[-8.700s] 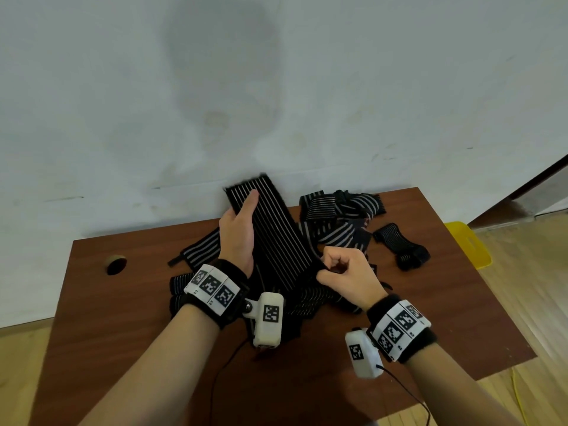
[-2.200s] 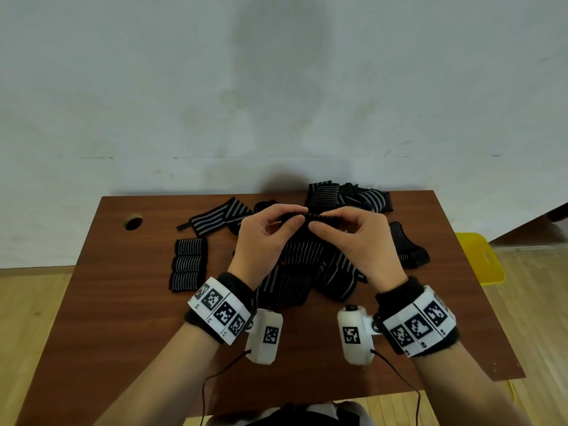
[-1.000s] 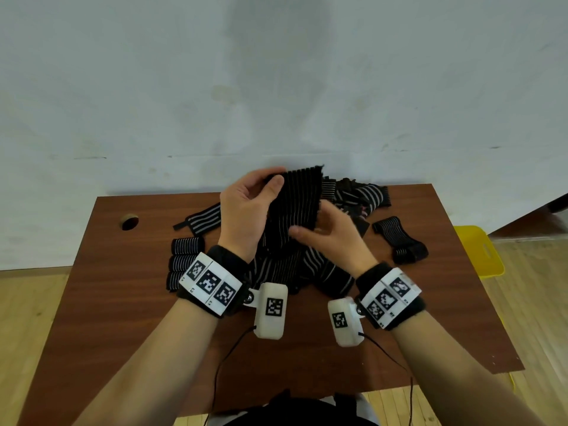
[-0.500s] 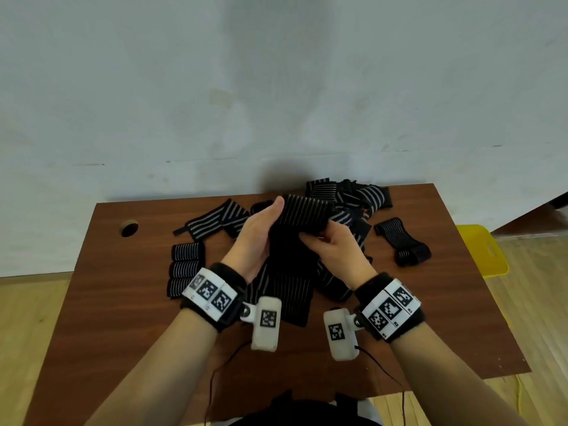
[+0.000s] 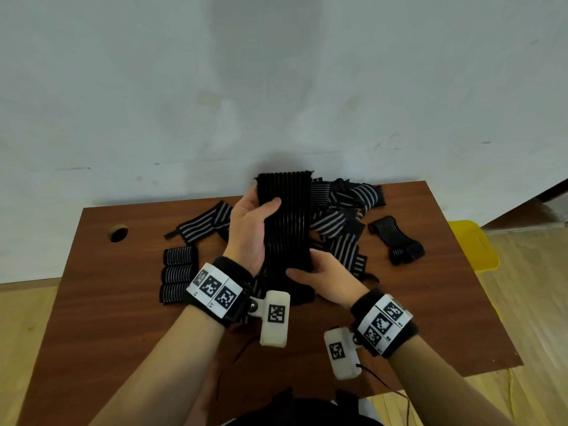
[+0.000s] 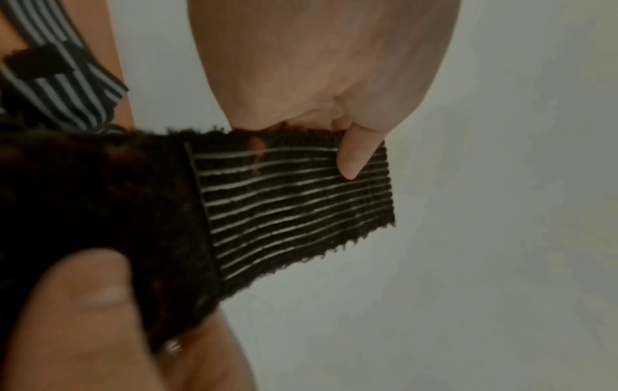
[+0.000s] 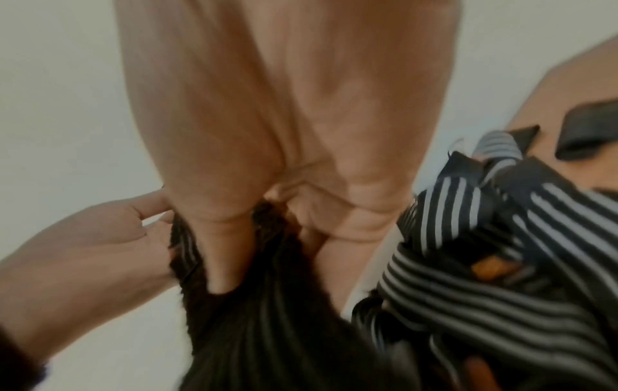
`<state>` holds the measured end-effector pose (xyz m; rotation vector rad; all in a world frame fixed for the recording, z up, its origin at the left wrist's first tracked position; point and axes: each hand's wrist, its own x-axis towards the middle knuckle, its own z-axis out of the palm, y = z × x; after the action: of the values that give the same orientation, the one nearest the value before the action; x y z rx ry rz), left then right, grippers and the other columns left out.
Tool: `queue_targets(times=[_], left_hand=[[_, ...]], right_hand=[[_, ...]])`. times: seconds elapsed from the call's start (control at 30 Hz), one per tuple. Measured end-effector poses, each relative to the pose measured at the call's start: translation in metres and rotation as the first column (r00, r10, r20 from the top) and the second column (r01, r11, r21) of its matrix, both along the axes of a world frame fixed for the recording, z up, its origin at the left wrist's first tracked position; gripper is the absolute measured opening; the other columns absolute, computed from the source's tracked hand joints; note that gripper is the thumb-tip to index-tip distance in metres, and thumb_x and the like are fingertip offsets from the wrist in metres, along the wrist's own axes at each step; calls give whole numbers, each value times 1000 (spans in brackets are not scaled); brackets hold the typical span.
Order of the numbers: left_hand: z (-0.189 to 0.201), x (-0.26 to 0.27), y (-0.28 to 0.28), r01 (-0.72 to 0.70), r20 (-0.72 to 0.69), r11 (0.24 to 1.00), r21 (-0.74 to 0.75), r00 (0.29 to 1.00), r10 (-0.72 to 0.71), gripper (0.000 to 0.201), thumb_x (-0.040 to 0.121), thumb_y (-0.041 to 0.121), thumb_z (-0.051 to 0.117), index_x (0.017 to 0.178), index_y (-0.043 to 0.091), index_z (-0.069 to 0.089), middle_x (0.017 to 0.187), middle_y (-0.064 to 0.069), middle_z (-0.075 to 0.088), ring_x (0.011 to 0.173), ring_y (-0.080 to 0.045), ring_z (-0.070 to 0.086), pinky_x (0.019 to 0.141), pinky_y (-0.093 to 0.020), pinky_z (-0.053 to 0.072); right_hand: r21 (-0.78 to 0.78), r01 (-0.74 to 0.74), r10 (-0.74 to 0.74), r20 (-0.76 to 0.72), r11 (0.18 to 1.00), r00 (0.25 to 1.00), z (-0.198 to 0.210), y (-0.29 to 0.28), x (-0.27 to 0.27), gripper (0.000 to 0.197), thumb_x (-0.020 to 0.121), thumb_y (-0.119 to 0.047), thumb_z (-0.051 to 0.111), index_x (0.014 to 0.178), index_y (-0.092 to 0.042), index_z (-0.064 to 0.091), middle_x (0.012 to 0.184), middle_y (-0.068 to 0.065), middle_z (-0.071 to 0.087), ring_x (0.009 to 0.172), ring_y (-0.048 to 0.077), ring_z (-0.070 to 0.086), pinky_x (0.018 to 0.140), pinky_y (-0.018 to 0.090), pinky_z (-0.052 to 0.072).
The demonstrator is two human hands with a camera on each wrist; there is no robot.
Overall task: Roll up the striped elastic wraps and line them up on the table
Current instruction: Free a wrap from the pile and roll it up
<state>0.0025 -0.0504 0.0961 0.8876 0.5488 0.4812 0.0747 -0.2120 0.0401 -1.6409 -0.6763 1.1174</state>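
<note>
Hands [image 5: 246,235] gripping striped wrap [image 5: 285,222]

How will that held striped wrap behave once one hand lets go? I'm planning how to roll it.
Probably floppy: the striped wrap stays upright only because the left hand grips its upper part and the right hand its lower part. Likely light and stretchy, judging by its ribbed weave. Its fuzzy surface suggests little slipping.

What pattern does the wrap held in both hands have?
Black with thin pale stripes running lengthwise on the wrap; clearest in the left wrist view.
</note>
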Motion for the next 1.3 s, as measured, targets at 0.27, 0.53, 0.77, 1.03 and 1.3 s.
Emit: queue_targets(times=[0.27, 0.53, 0.77, 1.03, 1.3], left_hand=[[-11, -7, -22, 93, -36, 989, 112, 995, -89, 29, 100, -5, 50, 123, 1, 66, 116, -18, 74, 104, -29, 73, 85, -35, 60], [-18, -15, -40, 146, -113, 933, 328, 987, -115, 16, 101, 11, 62, 115, 7, 68, 107, -8, 76, 100, -22, 73, 85, -32, 60], [-22, -22, -46, 123, -221, 922, 367, 974, -42, 18, 105, 18, 57, 106, 9, 73, 101, -9, 77, 95, -22, 75, 83, -36, 61], [-26, -32, -43, 189, -140, 965, 183, 976, -164, 20, 105, 12, 55, 112, 7, 73, 105, -10, 78, 100, -25, 74, 83, -32, 59], [-17, -41, -39, 205, -161, 936, 287, 973, -164, 19, 105, 12, 55, 111, 8, 72, 104, -9, 77, 99, -24, 73, 88, -35, 59]], right_hand=[[246, 364, -414, 196, 899, 889, 50, 3, 31, 29, 104, -26, 58, 131, -20, 64, 116, -2, 73, 107, 8, 71, 93, 35, 59], [321, 411, -494, 244, 853, 835, 47, -6, 22, 18, 95, -12, 72, 96, -30, 76, 85, -14, 78, 77, 1, 71, 70, 20, 56], [290, 433, -504, 251, 853, 826, 45, -8, 15, 4, 87, -21, 81, 88, -25, 79, 87, -3, 79, 85, 14, 76, 78, 31, 61], [264, 442, -501, 228, 857, 835, 42, -12, 7, 13, 88, -26, 81, 83, -15, 77, 79, -1, 78, 76, 10, 74, 69, 25, 59], [331, 308, -354, 90, 892, 931, 49, -18, 6, 25, 92, 1, 71, 106, -18, 78, 92, -2, 80, 89, 14, 76, 60, 30, 62]])
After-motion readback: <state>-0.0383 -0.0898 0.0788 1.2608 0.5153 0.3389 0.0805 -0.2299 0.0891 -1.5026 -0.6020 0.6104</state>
